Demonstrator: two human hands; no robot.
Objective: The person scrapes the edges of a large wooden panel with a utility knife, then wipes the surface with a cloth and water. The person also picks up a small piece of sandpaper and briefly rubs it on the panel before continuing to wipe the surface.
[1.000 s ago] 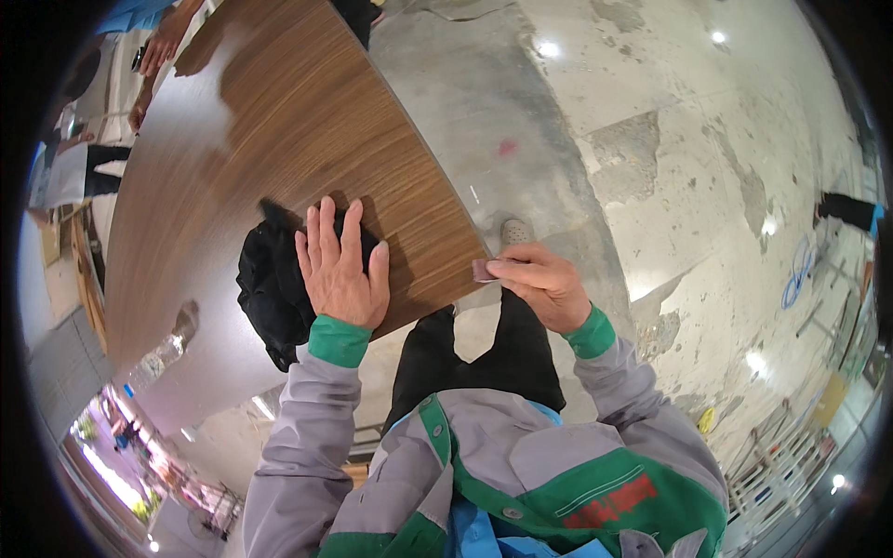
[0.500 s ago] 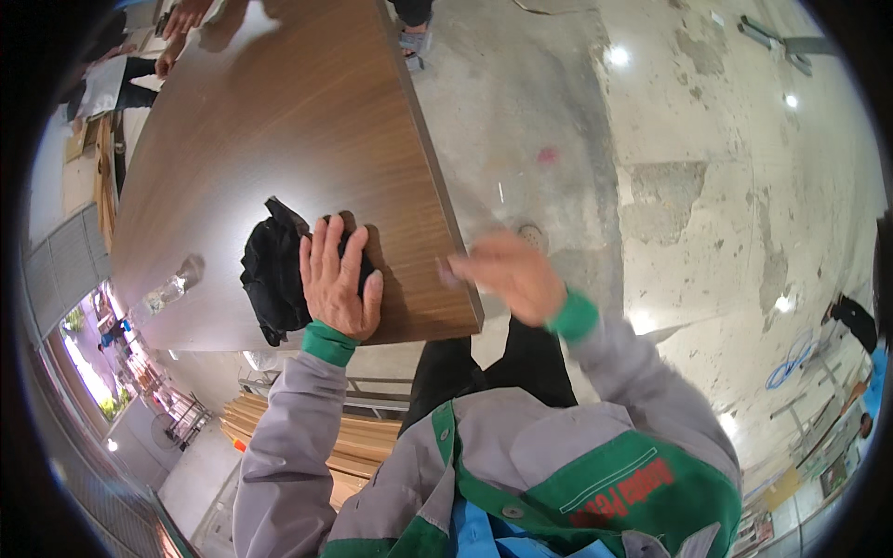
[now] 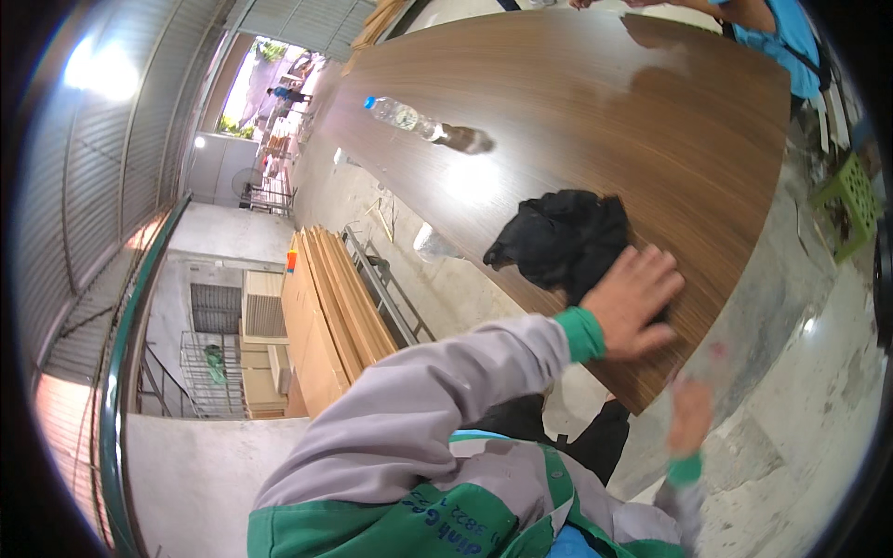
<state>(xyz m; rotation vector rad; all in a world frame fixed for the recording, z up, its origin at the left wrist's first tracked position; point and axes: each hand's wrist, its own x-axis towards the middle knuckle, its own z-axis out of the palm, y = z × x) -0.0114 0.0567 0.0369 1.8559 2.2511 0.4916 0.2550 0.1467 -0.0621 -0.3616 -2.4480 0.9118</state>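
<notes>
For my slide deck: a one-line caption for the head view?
Left hand presses a black cloth on a wooden tabletop; right hand blurred below its edge.

Cloth (image 3: 566, 237) on panel (image 3: 595, 102) — bottle (image 3: 419, 121) behind.

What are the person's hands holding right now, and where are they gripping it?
The left hand lies flat on the black cloth's near edge, pressing rather than gripping. The right hand is blurred; any hold cannot be told.
</notes>
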